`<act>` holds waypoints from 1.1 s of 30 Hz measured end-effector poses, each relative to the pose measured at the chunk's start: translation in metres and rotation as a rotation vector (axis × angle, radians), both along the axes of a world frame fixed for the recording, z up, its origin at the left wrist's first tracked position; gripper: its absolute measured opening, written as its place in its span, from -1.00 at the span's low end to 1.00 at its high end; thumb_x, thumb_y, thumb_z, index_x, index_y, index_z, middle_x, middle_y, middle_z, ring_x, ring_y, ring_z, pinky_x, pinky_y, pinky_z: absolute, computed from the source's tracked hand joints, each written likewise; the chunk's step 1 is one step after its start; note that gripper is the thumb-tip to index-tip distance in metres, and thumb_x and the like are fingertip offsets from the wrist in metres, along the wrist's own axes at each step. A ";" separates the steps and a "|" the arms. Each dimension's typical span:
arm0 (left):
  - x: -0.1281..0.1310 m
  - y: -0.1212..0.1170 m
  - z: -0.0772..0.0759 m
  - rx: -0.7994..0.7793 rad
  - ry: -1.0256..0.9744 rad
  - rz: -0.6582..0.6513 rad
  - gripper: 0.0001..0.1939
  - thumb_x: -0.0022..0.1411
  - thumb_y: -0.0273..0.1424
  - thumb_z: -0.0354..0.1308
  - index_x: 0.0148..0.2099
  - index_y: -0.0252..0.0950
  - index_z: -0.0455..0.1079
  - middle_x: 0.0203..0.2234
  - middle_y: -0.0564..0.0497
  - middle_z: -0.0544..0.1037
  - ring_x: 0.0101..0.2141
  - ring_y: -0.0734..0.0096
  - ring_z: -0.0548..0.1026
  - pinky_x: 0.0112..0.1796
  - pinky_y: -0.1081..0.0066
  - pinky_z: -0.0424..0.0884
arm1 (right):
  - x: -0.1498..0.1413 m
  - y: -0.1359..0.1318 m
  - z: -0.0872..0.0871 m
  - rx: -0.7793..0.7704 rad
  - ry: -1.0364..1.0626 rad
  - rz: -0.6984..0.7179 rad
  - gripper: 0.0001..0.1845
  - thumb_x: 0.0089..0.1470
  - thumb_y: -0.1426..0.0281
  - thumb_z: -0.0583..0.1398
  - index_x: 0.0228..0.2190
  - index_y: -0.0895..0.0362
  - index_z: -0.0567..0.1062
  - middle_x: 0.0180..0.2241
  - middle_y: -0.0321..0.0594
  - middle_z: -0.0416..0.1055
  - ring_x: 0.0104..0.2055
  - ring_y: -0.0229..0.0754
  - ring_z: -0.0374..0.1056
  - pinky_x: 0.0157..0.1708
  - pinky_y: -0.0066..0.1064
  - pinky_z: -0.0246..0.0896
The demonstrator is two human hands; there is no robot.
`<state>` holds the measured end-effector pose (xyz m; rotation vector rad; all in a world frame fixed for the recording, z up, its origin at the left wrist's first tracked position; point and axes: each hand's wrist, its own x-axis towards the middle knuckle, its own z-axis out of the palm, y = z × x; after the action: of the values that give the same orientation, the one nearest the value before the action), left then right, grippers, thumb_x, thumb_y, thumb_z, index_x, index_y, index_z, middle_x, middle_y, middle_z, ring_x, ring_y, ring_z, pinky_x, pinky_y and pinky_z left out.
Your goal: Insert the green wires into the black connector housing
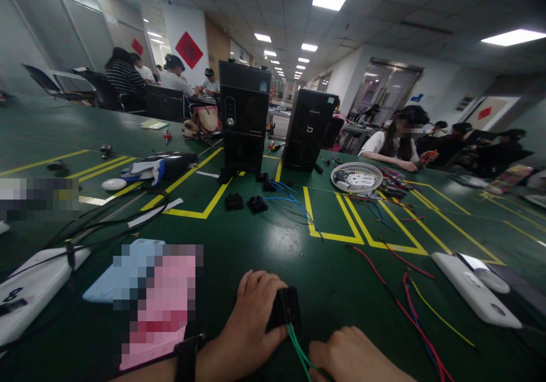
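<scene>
Bench work at lower centre of the frame. The left hand [249,328] is curled, its fingers pressed together around a black connector housing [285,311], with a black wrist strap [188,359] at the wrist. Green wires [297,352] leave the underside of the housing and run down toward the right hand [352,359], whose fingers are bent and closed. Whether they pinch the wires cannot be told, as the contact is hidden at the lower edge of the frame.

A steady hold on the housing, with the wires kept straight at its mouth and free of sharp bends, would seem sound practice. The housing is boxy, matte moulded plastic; the wires are thin, glossy and flexible.

Loose red, blue and yellow wires [420,325] lie at lower right on a green bench mat [324,268] marked with yellow tape lines. Two more black connector housings [234,202] and thin blue wires [284,197] lie at centre. A round white vented plastic cover [357,177] lies right of centre.
</scene>
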<state>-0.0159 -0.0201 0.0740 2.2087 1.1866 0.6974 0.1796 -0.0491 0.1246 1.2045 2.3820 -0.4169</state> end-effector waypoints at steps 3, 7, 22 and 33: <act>-0.001 0.000 0.001 -0.003 0.005 0.004 -0.60 0.07 -0.46 0.26 -0.04 -0.19 0.26 -0.11 0.02 0.40 -0.05 0.15 0.28 0.08 0.08 0.03 | 0.003 0.002 -0.002 -0.013 0.159 -0.038 -0.85 0.09 0.41 0.17 -0.50 0.13 0.44 -0.54 -0.26 0.49 -0.56 -0.29 0.29 -0.59 -0.41 -0.28; -0.001 -0.002 0.003 0.008 0.009 0.009 -0.60 0.09 -0.43 0.26 -0.02 -0.20 0.26 -0.10 0.01 0.40 -0.04 0.14 0.27 0.08 0.09 0.04 | 0.006 0.004 -0.001 -0.035 0.390 -0.105 -0.69 0.11 0.44 0.12 -0.64 0.15 0.22 -0.68 -0.45 0.09 -0.62 -0.40 -0.04 -0.57 -0.46 -0.23; 0.001 -0.003 0.007 -0.020 0.021 0.013 -0.59 0.04 -0.50 0.21 -0.04 -0.20 0.27 -0.09 0.00 0.40 -0.03 0.13 0.27 0.11 0.05 -0.01 | 0.011 0.004 -0.007 -0.118 0.573 -0.095 -0.64 0.03 0.54 0.13 -0.67 0.15 0.11 -0.69 -0.49 -0.21 -0.65 -0.43 -0.17 -0.62 -0.51 -0.29; 0.000 -0.002 0.010 -0.025 0.017 -0.001 -0.60 0.02 -0.49 0.25 -0.06 -0.20 0.28 -0.13 0.01 0.41 -0.06 0.13 0.28 0.09 0.07 0.01 | 0.011 0.007 -0.010 -0.228 0.535 -0.073 -0.65 0.01 0.58 0.13 -0.67 0.15 0.11 -0.69 -0.50 -0.18 -0.67 -0.45 -0.15 -0.65 -0.55 -0.28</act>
<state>-0.0160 -0.0224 0.0839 2.1987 1.1966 0.6609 0.1907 -0.0418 0.1142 1.1849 2.6242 -1.1239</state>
